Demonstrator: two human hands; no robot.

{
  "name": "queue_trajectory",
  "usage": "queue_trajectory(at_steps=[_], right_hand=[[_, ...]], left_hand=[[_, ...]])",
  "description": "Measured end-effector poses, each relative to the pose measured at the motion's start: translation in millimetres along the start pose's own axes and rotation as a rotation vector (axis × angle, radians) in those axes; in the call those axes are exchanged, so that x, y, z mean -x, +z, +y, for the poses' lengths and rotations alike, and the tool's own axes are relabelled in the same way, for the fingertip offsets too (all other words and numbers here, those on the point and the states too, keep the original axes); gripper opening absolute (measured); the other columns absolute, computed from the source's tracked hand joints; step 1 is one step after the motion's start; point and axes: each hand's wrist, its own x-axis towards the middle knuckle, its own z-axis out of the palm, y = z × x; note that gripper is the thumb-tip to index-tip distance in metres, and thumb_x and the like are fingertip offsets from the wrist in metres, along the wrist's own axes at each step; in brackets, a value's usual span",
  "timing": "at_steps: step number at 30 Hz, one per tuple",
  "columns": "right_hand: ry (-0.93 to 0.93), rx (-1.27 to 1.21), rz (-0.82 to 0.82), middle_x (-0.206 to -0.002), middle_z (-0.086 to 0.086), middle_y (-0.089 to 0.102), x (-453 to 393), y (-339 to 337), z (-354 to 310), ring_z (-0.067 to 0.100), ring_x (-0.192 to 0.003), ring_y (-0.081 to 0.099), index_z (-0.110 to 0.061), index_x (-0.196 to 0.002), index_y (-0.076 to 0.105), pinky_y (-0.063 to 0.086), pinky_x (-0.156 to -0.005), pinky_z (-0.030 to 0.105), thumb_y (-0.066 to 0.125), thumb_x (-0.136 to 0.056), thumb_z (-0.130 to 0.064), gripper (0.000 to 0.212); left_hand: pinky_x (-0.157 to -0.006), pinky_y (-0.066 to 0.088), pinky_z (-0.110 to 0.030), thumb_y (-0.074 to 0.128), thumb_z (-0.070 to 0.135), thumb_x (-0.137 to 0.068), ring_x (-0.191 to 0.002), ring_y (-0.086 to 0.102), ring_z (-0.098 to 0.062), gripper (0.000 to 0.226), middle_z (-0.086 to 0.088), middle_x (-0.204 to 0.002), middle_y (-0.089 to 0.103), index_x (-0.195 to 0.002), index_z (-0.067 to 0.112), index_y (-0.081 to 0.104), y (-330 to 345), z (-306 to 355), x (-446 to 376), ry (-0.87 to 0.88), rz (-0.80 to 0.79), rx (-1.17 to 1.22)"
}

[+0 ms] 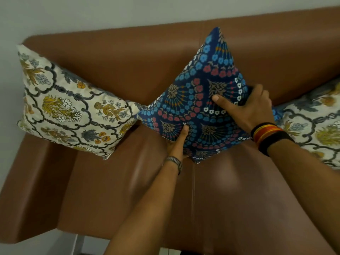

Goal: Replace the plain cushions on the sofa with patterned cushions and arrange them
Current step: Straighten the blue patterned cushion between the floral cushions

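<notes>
A dark blue cushion (pixel 200 92) with blue, red and white flowers stands on one corner in the middle of the brown leather sofa (pixel 114 181), leaning on the backrest. My left hand (pixel 177 142) grips its lower left edge from below. My right hand (pixel 248 107) holds its right corner, thumb pressed on the front. A cream floral cushion (pixel 64 103) leans at the sofa's left end, its corner touching the blue one. Another cream floral cushion (pixel 316 126) sits at the right, partly behind my right wrist.
The sofa's left armrest (pixel 31 181) runs along the lower left. A pale wall (pixel 73 13) rises behind the backrest. A centre seam (pixel 193 190) splits the seat below the blue cushion.
</notes>
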Motion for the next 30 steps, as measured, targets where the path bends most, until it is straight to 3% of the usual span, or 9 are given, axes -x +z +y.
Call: queue_trajectory(at_steps=[4, 7, 10, 13, 17, 21, 24, 28, 30], right_hand=[[-0.002, 0.007, 0.021, -0.141, 0.015, 0.048, 4.7, 7.5, 3.0, 0.04, -0.135, 0.047, -0.011, -0.14, 0.044, 0.048, -0.106, 0.058, 0.068, -0.067, -0.092, 0.111], [0.012, 0.01, 0.023, -0.141, 0.014, 0.048, 5.4, 7.0, 2.1, 0.039, -0.134, 0.047, -0.011, -0.141, 0.043, 0.048, -0.106, 0.059, 0.067, -0.066, -0.094, 0.114], [-0.008, 0.008, -0.017, -0.151, 0.013, 0.044, 10.7, -4.1, 0.9, 0.039, -0.141, 0.043, -0.012, -0.153, 0.037, 0.046, -0.112, 0.062, 0.062, -0.064, -0.098, 0.126], [-0.132, 0.005, 0.097, -0.159, 0.014, 0.043, 12.2, -44.1, 11.6, 0.037, -0.147, 0.043, -0.012, -0.162, 0.034, 0.043, -0.117, 0.058, 0.056, -0.064, -0.1, 0.134], [-0.306, 0.057, 0.415, -0.152, 0.022, 0.052, 3.8, -136.2, 59.9, 0.037, -0.143, 0.048, -0.003, -0.153, 0.047, 0.038, -0.12, 0.049, 0.062, -0.084, -0.085, 0.108], [-0.131, 0.057, 0.581, -0.158, 0.011, 0.052, -46.9, -221.7, 160.3, 0.032, -0.146, 0.051, -0.017, -0.155, 0.047, 0.039, -0.122, 0.055, 0.065, -0.083, -0.085, 0.1], [-0.018, 0.018, 0.477, -0.157, 0.006, 0.054, -74.3, -255.8, 217.6, 0.028, -0.143, 0.054, -0.02, -0.155, 0.046, 0.043, -0.121, 0.052, 0.068, -0.073, -0.091, 0.111], [-0.072, 0.001, 0.184, -0.141, 0.007, 0.067, -75.3, -270.6, 235.4, 0.028, -0.127, 0.065, -0.016, -0.145, 0.056, 0.051, -0.101, 0.038, 0.071, -0.077, -0.085, 0.098], [-0.113, 0.031, 0.175, -0.138, 0.008, 0.068, -73.5, -276.8, 238.8, 0.03, -0.122, 0.066, -0.012, -0.143, 0.057, 0.048, -0.093, 0.035, 0.071, -0.085, -0.076, 0.087]], left_hand=[[-0.071, 0.064, -0.028, 0.093, 0.075, -0.041, -0.119, 0.064, -0.016, 0.133, 0.002, -0.145, 0.061, -0.156, 0.025, 0.046, -7.3, 5.2, -5.5, 0.062, -0.023, -0.015], [-0.075, 0.064, -0.03, 0.088, 0.078, -0.035, -0.108, 0.065, -0.011, 0.127, 0.01, -0.123, 0.064, -0.145, 0.028, 0.049, -8.5, 5.6, -4.2, 0.037, -0.054, -0.033], [-0.108, 0.054, -0.056, 0.075, 0.085, -0.057, -0.133, 0.06, -0.029, 0.119, -0.004, -0.148, 0.06, -0.154, 0.021, 0.051, -11.6, -7.5, 0.9, -0.039, -0.044, -0.091], [-0.117, 0.042, -0.063, 0.056, 0.081, -0.087, -0.152, 0.039, -0.032, 0.092, -0.001, -0.169, 0.038, -0.163, 0.031, 0.039, -1.2, -45.7, 21.7, -0.111, -0.037, -0.138], [-0.089, 0.063, -0.046, 0.075, 0.097, -0.046, -0.123, 0.061, -0.019, 0.109, 0.008, -0.144, 0.057, -0.139, 0.041, 0.058, 51.6, -105.8, 66.4, -0.238, -0.05, -0.275], [-0.089, 0.061, -0.037, 0.089, 0.082, -0.038, -0.128, 0.056, -0.014, 0.135, 0.009, -0.146, 0.055, -0.157, 0.036, 0.042, 155.7, -129.8, 85.1, -0.257, -0.175, -0.276], [-0.098, 0.06, -0.049, 0.089, 0.08, -0.043, -0.129, 0.054, -0.015, 0.133, 0.011, -0.149, 0.05, -0.158, 0.036, 0.039, 238.7, -141.5, 77.4, -0.187, -0.228, -0.233], [-0.072, 0.066, -0.04, 0.088, 0.087, -0.031, -0.111, 0.073, -0.027, 0.131, -0.006, -0.132, 0.073, -0.145, 0.027, 0.06, 313.2, -162.1, 59.3, -0.166, -0.181, -0.119], [-0.085, 0.066, -0.047, 0.09, 0.084, -0.041, -0.116, 0.073, -0.029, 0.118, -0.007, -0.134, 0.074, -0.143, 0.031, 0.062, 329.4, -171.1, 57.7, -0.132, -0.145, -0.06]])
